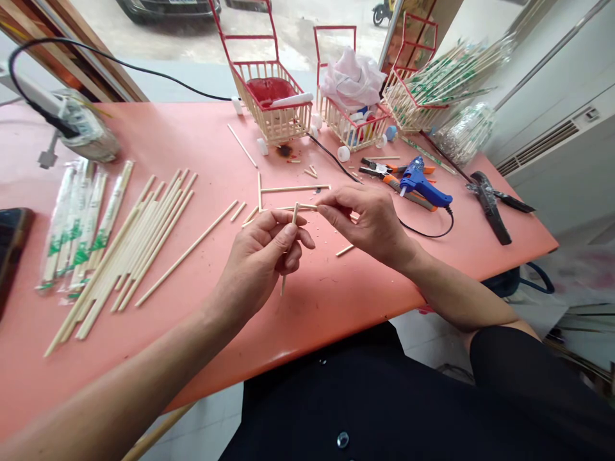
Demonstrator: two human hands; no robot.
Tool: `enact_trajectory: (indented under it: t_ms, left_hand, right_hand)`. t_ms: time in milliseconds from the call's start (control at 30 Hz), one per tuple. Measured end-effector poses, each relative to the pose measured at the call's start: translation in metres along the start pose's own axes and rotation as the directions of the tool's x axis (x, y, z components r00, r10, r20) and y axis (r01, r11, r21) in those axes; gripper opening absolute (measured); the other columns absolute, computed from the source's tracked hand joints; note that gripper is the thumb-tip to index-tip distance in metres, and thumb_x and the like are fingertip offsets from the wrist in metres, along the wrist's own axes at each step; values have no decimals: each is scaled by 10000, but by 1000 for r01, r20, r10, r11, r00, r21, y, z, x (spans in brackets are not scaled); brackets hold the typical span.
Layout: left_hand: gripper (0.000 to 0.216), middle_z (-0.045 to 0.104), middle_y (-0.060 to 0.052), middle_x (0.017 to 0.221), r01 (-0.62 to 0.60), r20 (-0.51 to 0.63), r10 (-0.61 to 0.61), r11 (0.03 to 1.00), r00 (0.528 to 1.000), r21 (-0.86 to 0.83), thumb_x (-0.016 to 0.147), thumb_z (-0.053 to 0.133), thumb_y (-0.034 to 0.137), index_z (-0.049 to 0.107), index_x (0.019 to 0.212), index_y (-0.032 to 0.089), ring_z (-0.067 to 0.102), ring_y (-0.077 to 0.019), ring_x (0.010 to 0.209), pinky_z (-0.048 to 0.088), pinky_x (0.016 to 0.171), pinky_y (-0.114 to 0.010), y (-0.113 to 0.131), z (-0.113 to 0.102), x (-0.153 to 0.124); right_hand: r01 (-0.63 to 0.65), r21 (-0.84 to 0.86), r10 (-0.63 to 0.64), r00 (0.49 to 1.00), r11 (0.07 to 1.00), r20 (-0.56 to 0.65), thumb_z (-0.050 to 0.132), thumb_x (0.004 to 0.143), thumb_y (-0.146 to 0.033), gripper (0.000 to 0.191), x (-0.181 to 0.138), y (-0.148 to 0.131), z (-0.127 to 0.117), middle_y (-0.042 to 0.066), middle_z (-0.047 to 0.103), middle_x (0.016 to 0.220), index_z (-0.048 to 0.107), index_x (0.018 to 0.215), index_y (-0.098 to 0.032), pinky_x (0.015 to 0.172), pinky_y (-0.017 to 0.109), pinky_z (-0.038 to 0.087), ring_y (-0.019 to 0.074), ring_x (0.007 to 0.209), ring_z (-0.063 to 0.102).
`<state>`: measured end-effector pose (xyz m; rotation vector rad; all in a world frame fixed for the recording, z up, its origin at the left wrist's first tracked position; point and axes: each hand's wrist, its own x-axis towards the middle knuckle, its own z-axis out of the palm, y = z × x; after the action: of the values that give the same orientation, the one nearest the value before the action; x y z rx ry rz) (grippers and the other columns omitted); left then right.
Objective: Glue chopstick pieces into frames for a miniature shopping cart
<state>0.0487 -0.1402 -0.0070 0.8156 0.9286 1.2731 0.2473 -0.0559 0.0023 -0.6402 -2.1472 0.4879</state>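
Note:
My left hand [254,253] is closed on a wooden chopstick [283,286], pinched between thumb and fingers and held roughly upright over the table. My right hand [372,221] pinches a short piece of wooden stick [310,207] by its right end. That piece lies crosswise to the chopstick, its left end at or close to the chopstick's top; I cannot tell whether they are joined. Just behind the hands, sticks form an angular frame [293,189] on the tabletop. A single chopstick [187,253] lies left of my left hand.
Bare chopsticks [144,237] and wrapped ones [77,224] lie left. A blue glue gun [420,182] and pliers [377,169] lie right. Small stick carts [288,121] stand at the back. A power strip [89,128] and dark cable occupy the pink table [192,358].

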Motion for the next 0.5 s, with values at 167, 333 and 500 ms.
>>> enact_trajectory:
  t_ms: [167, 333, 500]
  left_hand:
    - [133, 750, -23, 806, -1, 8, 1, 1000, 1000, 3, 953, 810, 232, 714, 1013, 162, 500, -57, 502, 379, 499, -183, 0, 0, 0]
    - [129, 749, -25, 807, 2, 13, -2, 1000, 1000, 5, 958, 811, 237, 718, 1007, 164, 501, -56, 502, 377, 500, -183, -1, 0, 0]
    - [147, 741, -25, 794, 15, 12, -15, 1000, 1000, 10, 949, 833, 248, 720, 996, 167, 492, -54, 499, 376, 505, -184, 1, 0, 0]
  right_hand:
    - [-3, -4, 3, 1000, 1000, 2, 675, 1092, -212, 193, -1, 0, 0, 29, 784, 886, 799, 953, -166, 752, 268, 504, 125, 746, 624]
    - [-11, -3, 11, 1000, 1000, 11, 664, 1101, -212, 217, -1, -1, 1, 22, 747, 844, 785, 928, -160, 741, 263, 492, 121, 735, 605]
    - [18, -43, -18, 1000, 999, 4, 678, 1087, -171, 197, -1, -1, 1, 7, 725, 825, 779, 920, -150, 743, 255, 481, 111, 713, 571]
